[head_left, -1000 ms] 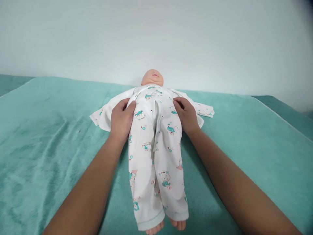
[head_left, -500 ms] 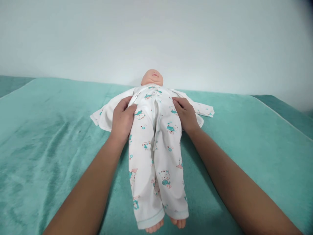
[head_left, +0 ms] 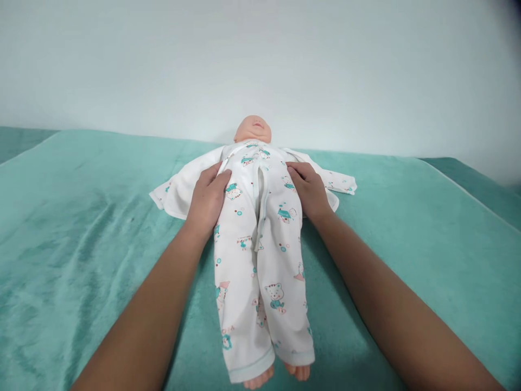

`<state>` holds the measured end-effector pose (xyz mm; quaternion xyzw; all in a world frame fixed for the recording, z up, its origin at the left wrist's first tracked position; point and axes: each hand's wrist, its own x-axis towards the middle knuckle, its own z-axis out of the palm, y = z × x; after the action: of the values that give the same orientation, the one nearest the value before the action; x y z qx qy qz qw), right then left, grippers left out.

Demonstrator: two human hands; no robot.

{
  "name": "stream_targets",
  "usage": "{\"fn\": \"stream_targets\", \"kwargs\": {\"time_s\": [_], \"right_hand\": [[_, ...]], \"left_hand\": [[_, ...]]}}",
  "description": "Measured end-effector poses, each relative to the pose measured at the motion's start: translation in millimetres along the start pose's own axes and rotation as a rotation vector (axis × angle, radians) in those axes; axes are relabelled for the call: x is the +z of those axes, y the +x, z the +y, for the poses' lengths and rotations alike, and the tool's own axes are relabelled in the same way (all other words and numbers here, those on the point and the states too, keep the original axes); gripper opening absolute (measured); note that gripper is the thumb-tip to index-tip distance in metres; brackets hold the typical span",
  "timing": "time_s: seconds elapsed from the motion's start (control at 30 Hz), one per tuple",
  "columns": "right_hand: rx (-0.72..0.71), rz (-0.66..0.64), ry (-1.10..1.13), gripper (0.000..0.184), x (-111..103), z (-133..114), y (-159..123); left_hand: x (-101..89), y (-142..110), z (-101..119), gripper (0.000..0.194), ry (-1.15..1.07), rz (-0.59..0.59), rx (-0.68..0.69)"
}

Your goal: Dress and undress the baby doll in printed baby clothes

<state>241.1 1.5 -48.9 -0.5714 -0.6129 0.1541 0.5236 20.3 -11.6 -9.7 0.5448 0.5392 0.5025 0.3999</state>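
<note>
A baby doll point(head_left: 253, 129) lies on its back, head at the far end and bare toes towards me. Its legs are inside white baby trousers point(head_left: 279, 239) printed with small bears, pulled high over the body. Under and beside it spreads a white baby shirt point(head_left: 179, 190), its sleeves reaching out to both sides. At the trousers' left edge, my left hand point(head_left: 209, 198) is closed on the cloth, thumb on top. My right hand point(head_left: 308, 189) grips the opposite edge the same way. The fingertips of both hands are partly hidden by the fabric.
A green plush cloth point(head_left: 106, 260) with soft wrinkles on the left covers the surface under the doll. Beyond the doll's head rises a plain pale wall point(head_left: 260, 65). Darker green cloth point(head_left: 476, 179) shows at the far right corner.
My left hand has shifted slightly inward, to the right, along the trousers' edge. My right hand and the doll look almost unchanged.
</note>
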Motion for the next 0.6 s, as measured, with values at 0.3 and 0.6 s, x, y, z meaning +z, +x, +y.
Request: {"fn": "stream_targets", "kwargs": {"time_s": [0.3, 0.6], "right_hand": [[-0.082, 0.030, 0.052, 0.026, -3, -15, -7], [-0.039, -0.083, 0.109, 0.033, -6, -20, -10]], "left_hand": [[-0.4, 4, -9, 0.041, 0.174, -0.130, 0.313], [-2.4, 15, -6, 0.054, 0.173, -0.220, 0.190]]}}
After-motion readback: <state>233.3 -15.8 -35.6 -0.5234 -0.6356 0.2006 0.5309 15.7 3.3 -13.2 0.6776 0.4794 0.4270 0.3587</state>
